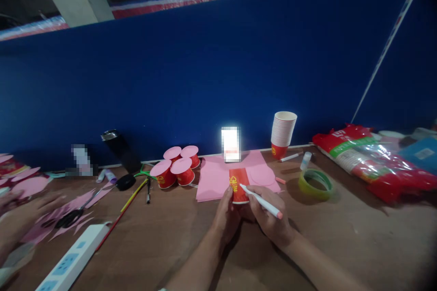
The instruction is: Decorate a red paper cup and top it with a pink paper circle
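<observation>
Brown wood-look tabletop (153, 250), smooth and dull, w/ a flat matte blue partition (205, 63) behind it. At centre, flat pink paper sheets (213, 179) lie in a stack w/ a round pink disc (261, 176) on top. To their left, 4 red paper cups w/ pink discs (182, 165) across their tops stand bunched together; to the right are a tall nested stack of white-rimmed paper cups (283, 132), a translucent yellow-green tape roll (316, 194) & a crinkly, shiny red plastic pack (382, 186). Far left: black-handled scissors (71, 219) among jagged pink scraps, a long white power strip (70, 259), & another person's hand (27, 216). The small tapered red paper cup (240, 176) is right in front of me, btwn my hands, at the near edge of the pink stack, tilted, a white edge at its end nearest me. My left hand (227, 211) is closed round its side; my right hand (269, 211) grips a slim white marker w/ a coral-pink end (266, 203), pen-style, its tip on or just over the cup; can't tell which. Text: yellow characters on the cup, too blurry to read; ditto the white mark on the glossy pack, nr a green band.
</observation>
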Motion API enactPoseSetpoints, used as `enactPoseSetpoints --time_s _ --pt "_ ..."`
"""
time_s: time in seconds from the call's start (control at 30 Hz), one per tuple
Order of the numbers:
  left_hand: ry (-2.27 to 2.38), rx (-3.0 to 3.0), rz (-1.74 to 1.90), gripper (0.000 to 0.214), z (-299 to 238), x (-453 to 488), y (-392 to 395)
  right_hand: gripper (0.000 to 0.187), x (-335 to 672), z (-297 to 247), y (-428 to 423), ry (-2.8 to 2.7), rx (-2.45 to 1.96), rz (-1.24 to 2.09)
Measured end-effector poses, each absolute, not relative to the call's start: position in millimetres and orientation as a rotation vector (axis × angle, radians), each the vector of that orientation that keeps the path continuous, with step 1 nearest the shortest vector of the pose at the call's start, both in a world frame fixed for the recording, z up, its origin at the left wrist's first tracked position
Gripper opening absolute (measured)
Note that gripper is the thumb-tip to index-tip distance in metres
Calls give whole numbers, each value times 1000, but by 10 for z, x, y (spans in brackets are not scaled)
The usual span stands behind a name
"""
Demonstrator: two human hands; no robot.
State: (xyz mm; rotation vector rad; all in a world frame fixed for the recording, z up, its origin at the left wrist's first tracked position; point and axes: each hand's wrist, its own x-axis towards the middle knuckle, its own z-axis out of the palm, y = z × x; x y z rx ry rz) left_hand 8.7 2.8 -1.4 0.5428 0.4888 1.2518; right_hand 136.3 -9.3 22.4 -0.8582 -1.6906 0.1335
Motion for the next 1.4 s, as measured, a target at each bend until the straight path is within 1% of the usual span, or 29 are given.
enactPoseSetpoints --time_s 0.2,0.4,0.63,1.4 --pt "493 545 1243 49 -26 81 21 15 1368 229 -97 -1684 -863 159" --pt "517 516 1254 45 22 87 3 14 1361 205 -87 -1676 -874 150" --pt "524 529 1235 48 31 103 17 17 1367 227 -107 -1696 -864 131" --pt "506 550 1281 42 39 110 19 14 1350 221 -109 -1727 -849 70"
